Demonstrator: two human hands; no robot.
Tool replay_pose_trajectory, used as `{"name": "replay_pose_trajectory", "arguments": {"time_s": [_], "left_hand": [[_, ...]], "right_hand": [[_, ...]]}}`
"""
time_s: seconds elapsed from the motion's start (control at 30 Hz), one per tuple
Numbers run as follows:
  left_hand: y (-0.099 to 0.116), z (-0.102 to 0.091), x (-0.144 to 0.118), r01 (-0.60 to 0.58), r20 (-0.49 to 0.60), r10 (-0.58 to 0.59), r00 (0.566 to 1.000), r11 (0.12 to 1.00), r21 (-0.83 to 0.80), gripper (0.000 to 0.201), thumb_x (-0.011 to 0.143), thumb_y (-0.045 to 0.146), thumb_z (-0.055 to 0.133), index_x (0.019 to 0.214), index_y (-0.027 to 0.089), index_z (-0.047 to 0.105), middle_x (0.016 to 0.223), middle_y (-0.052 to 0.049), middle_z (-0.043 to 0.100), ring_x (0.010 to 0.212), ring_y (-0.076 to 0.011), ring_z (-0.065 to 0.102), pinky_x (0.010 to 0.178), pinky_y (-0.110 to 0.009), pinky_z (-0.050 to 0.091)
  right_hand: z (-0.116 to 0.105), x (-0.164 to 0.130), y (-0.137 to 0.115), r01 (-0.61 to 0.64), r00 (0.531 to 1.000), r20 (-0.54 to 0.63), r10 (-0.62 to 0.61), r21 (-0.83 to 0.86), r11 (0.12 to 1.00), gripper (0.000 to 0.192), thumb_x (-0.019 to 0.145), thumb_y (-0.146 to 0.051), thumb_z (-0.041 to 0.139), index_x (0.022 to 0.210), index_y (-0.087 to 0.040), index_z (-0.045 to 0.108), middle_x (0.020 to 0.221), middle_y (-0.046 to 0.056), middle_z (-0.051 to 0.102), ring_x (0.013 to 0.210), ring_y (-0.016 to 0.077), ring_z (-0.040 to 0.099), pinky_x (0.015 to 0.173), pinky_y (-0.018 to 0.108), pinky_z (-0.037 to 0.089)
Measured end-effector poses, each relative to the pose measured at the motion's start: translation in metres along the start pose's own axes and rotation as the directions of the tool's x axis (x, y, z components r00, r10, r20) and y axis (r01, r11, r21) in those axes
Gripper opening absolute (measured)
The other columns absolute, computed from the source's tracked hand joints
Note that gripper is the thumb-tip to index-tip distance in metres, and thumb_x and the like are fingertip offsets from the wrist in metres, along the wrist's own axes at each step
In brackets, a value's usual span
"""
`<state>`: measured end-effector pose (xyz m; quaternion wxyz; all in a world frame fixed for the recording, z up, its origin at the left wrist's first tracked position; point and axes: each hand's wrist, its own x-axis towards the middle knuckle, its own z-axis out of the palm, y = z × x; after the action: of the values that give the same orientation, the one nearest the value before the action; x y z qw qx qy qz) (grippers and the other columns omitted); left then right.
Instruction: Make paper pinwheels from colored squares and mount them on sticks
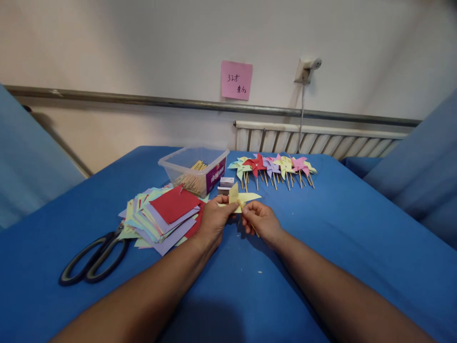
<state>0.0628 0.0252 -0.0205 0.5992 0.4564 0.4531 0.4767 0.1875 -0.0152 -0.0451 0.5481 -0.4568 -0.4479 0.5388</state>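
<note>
I see my left hand (pixel 214 220) and right hand (pixel 262 220) meeting over the middle of the blue table (pixel 339 224), both pinched shut on a half-made yellow paper pinwheel (pixel 240 196). The left fingers clamp the folded vanes, I judge to keep them gathered at the centre, while the right pinches a thin wooden stick (pixel 254 230) that slants down below the paper.

Toward the far edge, a clear plastic tub (pixel 195 167) stands open with a bundle of the same sticks inside, in easy reach. Beside it sits a small box (pixel 226 183); I cannot tell what it contains. Finished pinwheels (pixel 273 166) lie in a row at the far edge, right of the tub. Cut paper squares (pixel 162 216) are fanned left of my hands, scissors (pixel 94 259) nearer the left edge.
</note>
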Motion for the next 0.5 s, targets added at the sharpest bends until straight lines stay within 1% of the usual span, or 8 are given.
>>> {"name": "replay_pose_trajectory", "arguments": {"time_s": [0.2, 0.4, 0.5], "left_hand": [[-0.0022, -0.0011, 0.0022, -0.019, -0.025, 0.020, 0.999, 0.999, 0.034, 0.030, 0.052, 0.028, 0.079, 0.072, 0.014, 0.061, 0.064, -0.003, 0.065, 0.051, -0.0127, 0.058, 0.049, -0.024, 0.046], [-0.0027, -0.0014, 0.0028, -0.014, -0.028, 0.015, 1.000, 0.999, 0.035, 0.032, 0.051, 0.029, 0.080, 0.072, 0.014, 0.061, 0.065, -0.003, 0.065, 0.053, -0.0128, 0.059, 0.051, -0.024, 0.048], [-0.0025, -0.0014, 0.0016, -0.018, -0.016, 0.018, 1.000, 0.999, 0.043, 0.031, 0.054, 0.029, 0.079, 0.074, 0.013, 0.061, 0.067, -0.002, 0.065, 0.053, -0.0115, 0.058, 0.051, -0.023, 0.047]], "right_hand": [[-0.0002, 0.0001, -0.0012, -0.018, 1.000, -0.006, 0.018, -0.006, 1.000, 0.036, 0.072, -0.052, 0.064, 0.072, -0.019, 0.050, 0.051, -0.006, 0.057, 0.033, 0.0064, 0.048, 0.029, 0.015, 0.027], [0.0001, 0.0000, -0.0014, 0.001, 1.000, -0.018, -0.001, -0.006, 1.000, 0.037, 0.072, -0.053, 0.064, 0.073, -0.018, 0.050, 0.051, -0.006, 0.057, 0.033, 0.0061, 0.048, 0.030, 0.015, 0.028], [0.0004, -0.0005, -0.0021, 0.009, 1.000, -0.028, -0.009, -0.010, 1.000, 0.037, 0.072, -0.053, 0.064, 0.073, -0.018, 0.051, 0.051, -0.006, 0.057, 0.034, 0.0058, 0.048, 0.030, 0.015, 0.029]]}}
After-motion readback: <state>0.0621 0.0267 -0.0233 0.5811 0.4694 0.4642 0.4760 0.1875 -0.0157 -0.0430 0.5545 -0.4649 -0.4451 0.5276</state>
